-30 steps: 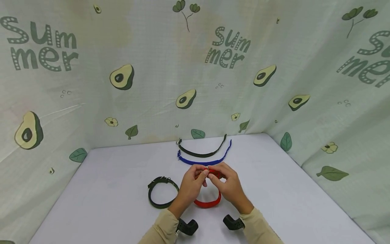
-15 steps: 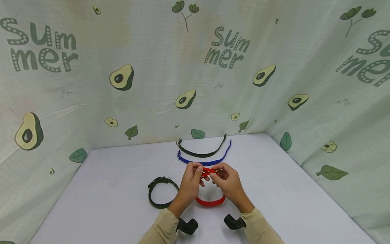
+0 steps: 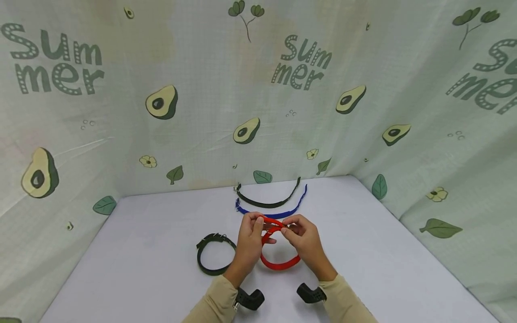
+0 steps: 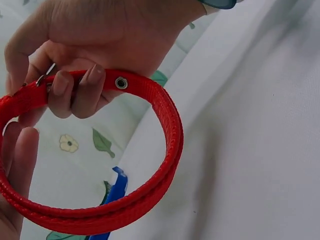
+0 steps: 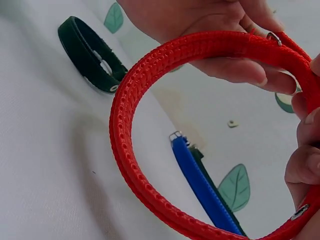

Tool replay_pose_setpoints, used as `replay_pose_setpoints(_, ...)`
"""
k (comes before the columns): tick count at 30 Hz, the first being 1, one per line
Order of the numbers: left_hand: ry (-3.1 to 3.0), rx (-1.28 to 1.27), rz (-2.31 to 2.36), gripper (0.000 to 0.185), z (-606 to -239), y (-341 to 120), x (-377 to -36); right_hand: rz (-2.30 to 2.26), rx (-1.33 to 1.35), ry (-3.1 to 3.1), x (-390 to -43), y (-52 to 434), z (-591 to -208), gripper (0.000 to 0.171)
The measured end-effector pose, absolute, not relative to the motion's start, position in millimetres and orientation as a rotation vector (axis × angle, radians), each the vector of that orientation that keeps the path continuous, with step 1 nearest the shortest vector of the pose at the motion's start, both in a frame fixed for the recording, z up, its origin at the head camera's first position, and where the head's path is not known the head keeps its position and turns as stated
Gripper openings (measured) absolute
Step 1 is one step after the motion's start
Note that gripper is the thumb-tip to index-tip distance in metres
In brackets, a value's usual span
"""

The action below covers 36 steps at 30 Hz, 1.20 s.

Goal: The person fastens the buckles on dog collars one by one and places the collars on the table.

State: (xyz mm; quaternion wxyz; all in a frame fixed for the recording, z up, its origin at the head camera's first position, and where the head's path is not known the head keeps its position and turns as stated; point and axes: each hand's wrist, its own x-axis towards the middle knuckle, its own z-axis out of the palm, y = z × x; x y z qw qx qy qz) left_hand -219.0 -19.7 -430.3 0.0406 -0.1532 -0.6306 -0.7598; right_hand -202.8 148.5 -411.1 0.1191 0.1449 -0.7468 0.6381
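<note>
Both hands pinch the looped red collar (image 3: 278, 251) above the white table (image 3: 141, 255): left hand (image 3: 249, 240) at its 10 o'clock, right hand (image 3: 305, 240) at 2; the fastened dark green collar (image 3: 214, 254) lies at 9 o'clock

Pale table (image 3: 141, 251) w/ avocado-print "Summer" cloth (image 3: 121, 112) as backdrop on 3 sides, even soft light.
</note>
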Motion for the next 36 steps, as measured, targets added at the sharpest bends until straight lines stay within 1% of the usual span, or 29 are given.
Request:
replay_pose_setpoints(4,-1.870,-0.475,-2.375,0.037,-431,-17,-218,1.880,0.429,-2.171,-212,153,-426,0.018)
replay_pose_setpoints(9,-1.817,-0.480,-2.429,0.037,-430,-17,-216,1.834,0.493,-2.195,-215,155,-431,0.023)
replay_pose_setpoints(12,-1.822,-0.465,-2.417,0.036,-428,-17,-216,1.810,0.497,-2.213,-216,155,-432,0.020)
replay_pose_setpoints(17,-1.867,-0.428,-2.386,0.038,-427,-19,-217,1.891,0.427,-2.227,-217,155,-432,0.015)
replay_pose_setpoints(22,-1.825,-0.492,-2.452,0.039,-430,-17,-218,1.915,0.386,-2.198,-217,156,-434,0.012)
replay_pose_setpoints(26,-1.923,-0.526,-2.386,0.038,-434,-13,-219,1.958,0.356,-2.133,-216,156,-435,0.012)
replay_pose_setpoints(32,-2.069,-0.553,-2.150,0.022,-434,-8,-216,2.029,0.337,-2.087,-215,153,-436,0.012)
replay_pose_setpoints(36,-2.084,-0.517,-2.072,0.020,-433,-6,-213,2.047,0.313,-2.084,-216,153,-437,0.013)
